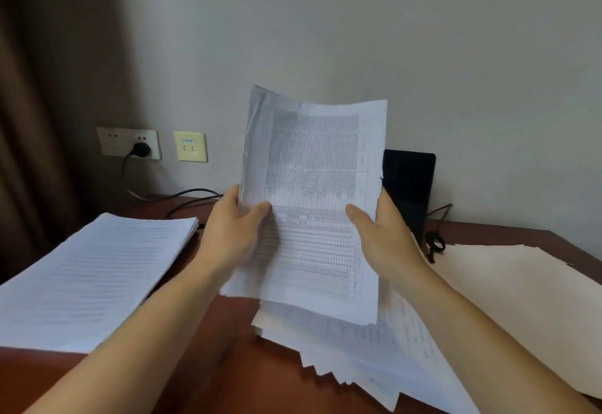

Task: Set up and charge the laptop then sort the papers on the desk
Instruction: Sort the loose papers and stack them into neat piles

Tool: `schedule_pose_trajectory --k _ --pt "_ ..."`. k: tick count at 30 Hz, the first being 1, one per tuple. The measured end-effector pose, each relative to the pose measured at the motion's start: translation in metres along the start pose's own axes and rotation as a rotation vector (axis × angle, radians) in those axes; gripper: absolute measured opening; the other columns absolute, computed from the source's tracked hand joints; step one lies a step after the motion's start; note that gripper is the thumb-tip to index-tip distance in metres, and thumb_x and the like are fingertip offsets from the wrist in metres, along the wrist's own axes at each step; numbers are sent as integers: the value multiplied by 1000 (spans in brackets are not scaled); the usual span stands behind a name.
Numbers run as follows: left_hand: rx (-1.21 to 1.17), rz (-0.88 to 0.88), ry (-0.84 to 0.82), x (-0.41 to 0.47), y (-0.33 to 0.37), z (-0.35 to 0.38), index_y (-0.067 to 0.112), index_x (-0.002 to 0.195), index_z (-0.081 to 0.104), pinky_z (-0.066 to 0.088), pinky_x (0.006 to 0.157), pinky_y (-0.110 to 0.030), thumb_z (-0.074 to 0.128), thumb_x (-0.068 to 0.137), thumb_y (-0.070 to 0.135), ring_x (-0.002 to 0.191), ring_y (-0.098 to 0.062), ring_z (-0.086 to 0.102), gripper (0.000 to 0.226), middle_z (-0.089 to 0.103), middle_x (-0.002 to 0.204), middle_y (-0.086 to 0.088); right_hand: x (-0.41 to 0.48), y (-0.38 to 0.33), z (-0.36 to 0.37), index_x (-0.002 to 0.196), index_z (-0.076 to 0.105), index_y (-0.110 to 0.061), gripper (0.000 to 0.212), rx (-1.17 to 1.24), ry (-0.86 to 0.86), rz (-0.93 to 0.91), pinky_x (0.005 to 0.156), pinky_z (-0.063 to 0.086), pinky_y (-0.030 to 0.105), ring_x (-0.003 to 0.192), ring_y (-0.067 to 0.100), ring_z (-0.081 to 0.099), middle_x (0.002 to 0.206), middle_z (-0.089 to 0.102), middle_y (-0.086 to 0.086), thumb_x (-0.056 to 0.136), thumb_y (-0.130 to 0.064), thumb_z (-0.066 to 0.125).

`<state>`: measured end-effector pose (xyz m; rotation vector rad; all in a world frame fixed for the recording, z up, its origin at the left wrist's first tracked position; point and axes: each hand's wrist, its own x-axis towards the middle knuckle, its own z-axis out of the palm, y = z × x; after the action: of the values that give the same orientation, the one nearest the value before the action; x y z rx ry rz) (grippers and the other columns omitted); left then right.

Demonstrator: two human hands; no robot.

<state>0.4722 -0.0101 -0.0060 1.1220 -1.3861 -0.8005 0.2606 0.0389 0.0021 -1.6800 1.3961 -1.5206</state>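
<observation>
I hold a sheaf of printed table sheets (312, 185) upright above the desk. My left hand (233, 228) grips its left edge, thumb on the front. My right hand (384, 231) grips the right edge the same way. Under the sheaf lies a fanned, untidy pile of printed papers (374, 358). A neat thick stack of text pages (94, 277) rests at the left. Behind the sheaf stands the black laptop (408, 185), mostly hidden, its screen dark. A black plug (140, 150) sits in the wall socket, and its cable (192, 193) runs across the desk toward the laptop.
A reddish-brown wooden desk (221, 381) stands against a pale wall. Blank cream sheets (527, 299) lie at the right. A yellow data outlet (190, 146) is beside the socket. A brown curtain (42, 104) hangs at the left. A thin black cord (435, 244) lies right of the laptop.
</observation>
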Motion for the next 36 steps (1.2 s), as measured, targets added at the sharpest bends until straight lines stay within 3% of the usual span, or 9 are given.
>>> schedule_pose_trajectory --k 7,9,13,16,21,25,27,32,36 --pt "390 -115 65 10 -17 -105 21 90 72 51 59 -21 64 89 5 74 -13 66 18 70 77 7 5 -6 95 105 69 -8 22 277 -100 411 79 55 36 94 24 71 104 74 8 96 -8 49" --pt "475 -147 71 12 -25 -136 19 91 76 54 65 -30 60 87 4 76 -17 67 22 73 80 2 4 -3 125 99 71 -5 22 309 -155 474 74 55 34 90 26 70 99 75 10 93 -4 49" --pt "605 -242 69 18 -43 -192 23 96 74 52 63 -28 56 94 3 78 -15 65 27 71 87 2 2 2 186 104 73 -1 27 322 -231 488 81 54 32 102 27 68 108 74 8 87 4 53" --pt "648 -262 131 26 -58 -224 18 110 76 50 67 -26 55 97 4 83 -15 64 28 72 104 0 -2 -3 221 98 73 -2 29 375 -310 550 54 53 27 83 24 70 101 76 11 83 9 50" --pt "704 -288 232 41 -76 -254 17 114 75 48 53 -19 50 97 1 73 -11 61 35 70 97 1 7 -11 261 78 67 -1 25 409 -333 575 52 54 27 63 22 65 80 71 12 81 13 46" --pt "867 -343 214 54 -89 -267 21 146 53 54 83 -33 60 92 8 106 -26 67 56 68 126 -4 22 -5 273 85 62 -4 5 103 -339 505 47 49 28 52 21 57 66 59 10 90 -7 63" --pt "952 -341 199 58 -95 -268 23 152 44 53 90 -35 64 94 13 114 -27 64 62 63 136 -5 29 2 271 92 61 -5 15 -49 -346 470 42 42 26 50 21 52 62 53 8 90 -19 67" --pt "1080 -206 128 60 -91 -236 25 141 58 50 103 -47 60 98 25 113 -29 64 43 66 133 -3 26 5 246 100 59 8 31 -91 -416 428 40 32 25 46 15 45 74 46 9 90 -21 64" --pt "1061 -18 -32 54 -81 -182 28 122 71 50 103 -40 61 97 34 118 -23 62 27 69 129 3 20 1 202 94 67 -7 18 -142 -406 322 40 34 24 43 15 45 66 47 6 93 -24 63"
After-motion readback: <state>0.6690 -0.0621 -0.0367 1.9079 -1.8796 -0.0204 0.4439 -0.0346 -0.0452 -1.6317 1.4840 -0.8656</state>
